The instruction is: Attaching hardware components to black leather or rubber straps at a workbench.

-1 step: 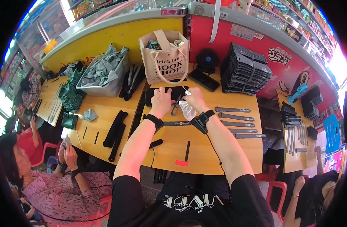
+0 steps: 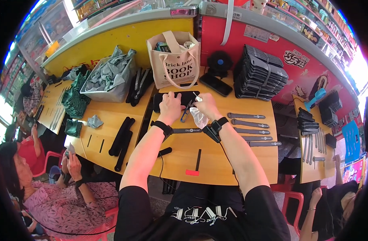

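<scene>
On the table in front of me lies a dark, soft rolled bundle (image 2: 158, 103), black like folded cloth. My left hand (image 2: 170, 107) is closed over it, its fingers curled on the top. At the bundle's right end my right hand (image 2: 207, 105) is closed, with a crumpled clear plastic bag (image 2: 199, 117) hanging from it. A thin pale tip shows at the right fingers. Between the hands is a small blue-handled tool (image 2: 185, 115), partly hidden. Just nearer to me, a grey strap with a printed end (image 2: 188, 131) lies flat between my wrists.
Several grey straps (image 2: 254, 131) lie in a row at right. A banded black stack (image 2: 262, 72), phone (image 2: 216, 85), small fan (image 2: 220, 64) and canvas tote (image 2: 174, 60) stand behind. Left are a cloth-filled bin (image 2: 107, 95) and black rolls (image 2: 121, 140). People sit on both sides.
</scene>
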